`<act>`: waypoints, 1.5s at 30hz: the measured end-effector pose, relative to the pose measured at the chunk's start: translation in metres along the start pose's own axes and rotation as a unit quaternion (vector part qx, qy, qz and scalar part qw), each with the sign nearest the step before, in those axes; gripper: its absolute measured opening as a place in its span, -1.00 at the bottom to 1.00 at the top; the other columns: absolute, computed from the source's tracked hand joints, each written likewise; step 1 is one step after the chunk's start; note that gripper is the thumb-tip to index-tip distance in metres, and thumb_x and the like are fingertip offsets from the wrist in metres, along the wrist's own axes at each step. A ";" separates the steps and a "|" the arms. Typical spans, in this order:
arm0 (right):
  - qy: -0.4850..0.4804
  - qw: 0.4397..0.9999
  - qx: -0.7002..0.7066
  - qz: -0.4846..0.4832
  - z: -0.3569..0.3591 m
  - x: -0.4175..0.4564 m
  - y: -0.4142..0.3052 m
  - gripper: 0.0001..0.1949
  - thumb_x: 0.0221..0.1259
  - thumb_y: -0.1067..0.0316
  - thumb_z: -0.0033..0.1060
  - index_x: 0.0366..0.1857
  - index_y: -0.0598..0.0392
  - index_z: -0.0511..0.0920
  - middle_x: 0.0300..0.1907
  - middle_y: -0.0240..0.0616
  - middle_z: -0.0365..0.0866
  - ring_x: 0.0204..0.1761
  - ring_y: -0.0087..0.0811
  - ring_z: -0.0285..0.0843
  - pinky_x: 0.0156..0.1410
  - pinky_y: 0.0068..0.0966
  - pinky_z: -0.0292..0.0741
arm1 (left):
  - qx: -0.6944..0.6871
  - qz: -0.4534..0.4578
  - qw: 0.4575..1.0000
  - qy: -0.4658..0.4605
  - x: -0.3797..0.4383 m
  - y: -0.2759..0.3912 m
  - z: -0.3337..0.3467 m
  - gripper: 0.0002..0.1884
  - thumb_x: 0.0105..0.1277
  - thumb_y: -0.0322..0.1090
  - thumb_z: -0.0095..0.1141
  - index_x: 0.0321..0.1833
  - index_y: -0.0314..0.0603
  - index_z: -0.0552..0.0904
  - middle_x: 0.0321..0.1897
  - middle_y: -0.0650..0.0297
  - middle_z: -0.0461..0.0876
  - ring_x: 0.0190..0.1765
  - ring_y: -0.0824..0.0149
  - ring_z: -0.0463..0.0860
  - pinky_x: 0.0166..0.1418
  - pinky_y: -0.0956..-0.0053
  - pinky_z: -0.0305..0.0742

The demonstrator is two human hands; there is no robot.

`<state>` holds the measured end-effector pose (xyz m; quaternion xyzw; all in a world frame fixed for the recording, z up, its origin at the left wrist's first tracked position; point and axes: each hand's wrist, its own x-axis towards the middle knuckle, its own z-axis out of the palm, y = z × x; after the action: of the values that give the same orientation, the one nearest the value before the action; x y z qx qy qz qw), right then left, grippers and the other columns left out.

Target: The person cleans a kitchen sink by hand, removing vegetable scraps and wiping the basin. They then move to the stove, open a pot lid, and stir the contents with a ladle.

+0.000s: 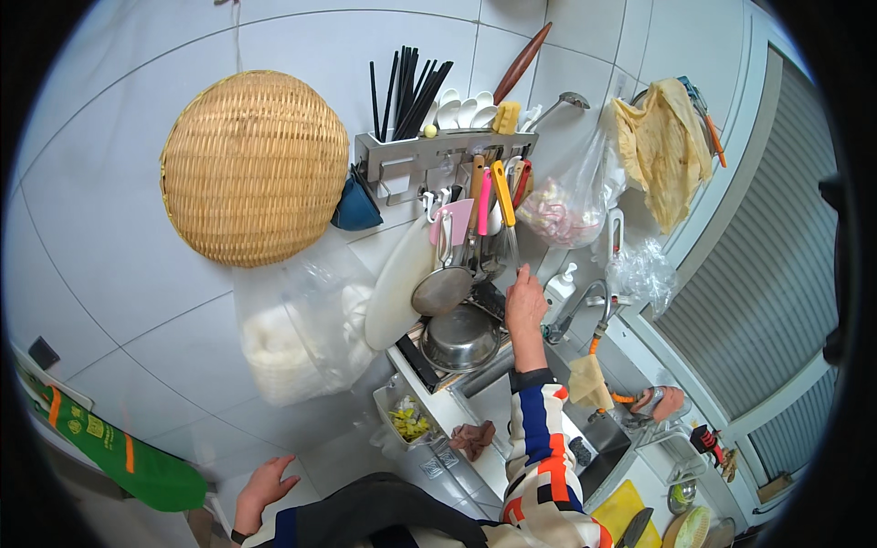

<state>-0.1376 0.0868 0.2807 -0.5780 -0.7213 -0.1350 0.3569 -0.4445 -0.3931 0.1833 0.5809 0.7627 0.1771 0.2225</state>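
Observation:
My right hand (526, 301) reaches up to the wall rack, fingers curled at the lower wire end of a whisk with a yellow handle (502, 194). The whisk slants among the hanging utensils; its wire tip is hidden by my fingers. Beside it hang a pink-handled utensil (485, 202) and a wooden-handled one (477, 185). A round mesh strainer (442, 290) hangs to the left, above an upturned steel pot (461, 337). Low on the left, my left hand (268, 481) is empty with its fingers apart.
The steel rack (449, 147) carries black chopsticks (414, 96) and white spoons (459, 111). A woven bamboo tray (255, 168) hangs on the tiled wall. Right of my forearm are a faucet (596, 291), a sink (610, 438) and a knife (636, 526) on a yellow cutting board (620, 507).

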 end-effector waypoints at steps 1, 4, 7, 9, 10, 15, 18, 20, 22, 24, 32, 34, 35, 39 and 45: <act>-0.011 1.000 0.019 -0.004 -0.009 0.001 0.001 -0.63 0.05 0.36 0.20 -0.01 0.11 0.44 -0.29 -0.14 0.54 -0.24 -0.12 0.57 -0.20 -0.21 0.52 | 0.008 0.001 1.000 -0.001 0.000 0.001 0.002 -0.50 0.17 -0.17 0.19 0.15 -0.20 0.47 -0.07 -0.02 0.58 -0.03 -0.06 0.55 0.02 0.21 0.47; -0.003 0.996 0.089 -0.007 -0.026 0.005 0.006 -0.73 0.11 0.40 0.11 -0.09 0.15 0.44 -0.28 -0.05 0.53 -0.23 -0.04 0.55 -0.16 -0.18 0.49 | 0.009 -0.005 1.000 -0.030 0.001 0.017 -0.001 -0.50 0.18 -0.18 0.19 0.16 -0.19 0.46 -0.05 -0.01 0.58 -0.01 -0.06 0.55 0.03 0.21 0.47; 0.066 0.977 0.203 0.009 -0.031 0.002 0.004 -0.81 0.14 0.45 0.03 -0.17 0.20 0.42 -0.28 0.02 0.53 -0.23 0.01 0.53 -0.16 -0.19 0.45 | -0.006 0.024 0.999 -0.048 0.001 0.026 -0.008 -0.49 0.20 -0.18 0.18 0.20 -0.17 0.44 -0.01 0.00 0.57 0.00 -0.02 0.56 0.03 0.25 0.48; 0.091 0.957 0.275 0.022 -0.044 -0.006 -0.002 -0.84 0.14 0.47 0.00 -0.20 0.22 0.41 -0.29 0.05 0.53 -0.24 0.03 0.52 -0.16 -0.20 0.43 | -0.066 0.045 0.994 -0.070 0.002 0.033 -0.021 -0.49 0.23 -0.18 0.15 0.23 -0.17 0.42 0.01 0.02 0.57 -0.01 0.05 0.59 0.01 0.30 0.50; 0.088 0.940 0.328 0.030 -0.056 -0.015 -0.007 -0.88 0.17 0.49 -0.03 -0.24 0.22 0.43 -0.34 0.03 0.52 -0.29 -0.02 0.51 -0.18 -0.26 0.43 | -0.120 0.050 0.987 -0.090 0.006 0.044 -0.031 -0.49 0.26 -0.19 0.13 0.25 -0.17 0.41 0.02 0.05 0.57 -0.01 0.10 0.60 0.00 0.33 0.50; 0.080 0.933 0.350 0.003 -0.130 -0.109 -0.025 -0.92 0.20 0.48 0.07 -0.25 0.12 0.48 -0.41 -0.25 0.48 -0.49 -0.25 0.43 -0.36 -0.49 0.42 | -0.403 0.057 0.859 -0.311 0.052 0.118 -0.046 -0.60 0.47 -0.18 -0.15 0.26 -0.23 0.41 -0.02 0.17 0.60 -0.33 0.49 0.54 -0.24 0.64 0.44; 0.153 0.973 0.135 -0.109 -0.162 -0.186 -0.024 -0.76 -0.06 0.52 0.18 -0.25 0.03 0.52 -0.44 -0.29 0.41 -0.43 -0.31 0.45 -0.39 -0.49 0.42 | -0.503 0.042 0.738 -0.447 0.066 0.160 -0.015 -0.50 0.49 0.01 -0.30 0.24 -0.23 0.40 -0.09 0.15 0.63 -0.45 0.55 0.44 -0.37 0.70 0.34; 0.097 0.987 0.073 -0.101 -0.190 -0.247 -0.024 -0.72 -0.15 0.45 0.23 -0.24 0.02 0.53 -0.45 -0.32 0.37 -0.41 -0.35 0.44 -0.38 -0.47 0.42 | -0.525 0.038 0.651 -0.547 0.060 0.186 0.013 -0.45 0.49 0.08 -0.37 0.25 -0.24 0.38 -0.14 0.15 0.64 -0.42 0.50 0.50 -0.38 0.69 0.36; 0.064 0.991 0.017 -0.117 -0.207 -0.305 -0.023 -0.71 -0.13 0.37 0.22 -0.22 0.04 0.52 -0.47 -0.36 0.34 -0.42 -0.38 0.41 -0.38 -0.47 0.39 | -0.516 -0.020 0.603 -0.607 0.039 0.205 0.040 -0.43 0.48 0.11 -0.40 0.22 -0.24 0.39 -0.12 0.12 0.62 -0.49 0.56 0.41 -0.43 0.73 0.32; 0.033 0.990 -0.058 -0.124 -0.235 -0.353 -0.018 -0.72 -0.08 0.32 0.16 -0.20 0.02 0.51 -0.49 -0.38 0.31 -0.44 -0.42 0.39 -0.39 -0.51 0.35 | -0.498 -0.069 0.579 -0.642 0.003 0.228 0.067 -0.47 0.48 0.10 -0.36 0.16 -0.23 0.42 -0.24 0.16 0.60 -0.53 0.56 0.38 -0.45 0.73 0.31; -0.023 0.945 -0.144 0.292 -0.429 -0.560 -0.022 -0.68 0.13 0.25 0.11 -0.02 0.04 0.48 -0.32 -0.29 0.47 -0.33 -0.26 0.50 -0.25 -0.39 0.42 | -0.282 0.108 0.648 -0.699 -0.176 0.297 0.163 -0.81 0.40 -0.22 -0.14 -0.20 -0.19 0.42 -0.57 0.26 0.55 -0.54 0.46 0.48 -0.51 0.62 0.34; -0.042 0.888 0.036 0.456 -0.496 -0.602 -0.047 -0.65 0.20 0.22 0.08 0.04 0.07 0.44 -0.22 -0.24 0.51 -0.26 -0.17 0.52 -0.21 -0.35 0.44 | -0.255 0.176 0.689 -0.655 -0.227 0.311 0.181 -0.84 0.40 -0.25 -0.14 -0.23 -0.18 0.41 -0.59 0.26 0.55 -0.55 0.43 0.51 -0.54 0.61 0.35; -0.036 0.843 0.135 0.519 -0.526 -0.623 -0.058 -0.64 0.24 0.21 0.06 0.08 0.09 0.41 -0.18 -0.21 0.53 -0.22 -0.13 0.53 -0.19 -0.33 0.45 | -0.257 0.232 0.687 -0.639 -0.245 0.314 0.196 -0.82 0.43 -0.23 -0.16 -0.23 -0.17 0.40 -0.59 0.25 0.55 -0.54 0.43 0.53 -0.54 0.63 0.35; 0.161 0.890 0.034 0.425 -0.581 -0.713 -0.105 -0.54 0.26 0.28 0.04 0.24 0.03 0.27 -0.09 -0.09 0.51 -0.23 -0.06 0.56 -0.10 -0.31 0.47 | -0.298 0.338 0.616 -0.646 -0.365 0.361 0.243 -0.80 0.47 -0.24 -0.22 -0.28 -0.18 0.38 -0.63 0.25 0.55 -0.66 0.55 0.39 -0.64 0.67 0.20; 0.297 0.681 -0.190 0.641 -0.701 -0.832 -0.134 -0.49 0.22 0.36 0.11 0.26 0.06 0.24 -0.06 -0.01 0.49 -0.17 0.02 0.56 -0.05 -0.30 0.51 | -0.200 0.434 0.419 -0.772 -0.623 0.403 0.258 -0.80 0.45 -0.26 -0.16 -0.13 -0.28 0.42 -0.45 0.22 0.60 -0.43 0.46 0.57 -0.41 0.59 0.46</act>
<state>0.0533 -0.9923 0.2489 -0.8842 0.0109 -0.1718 0.4343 0.1625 -0.8858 0.2633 0.6667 -0.1402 -0.1257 0.7211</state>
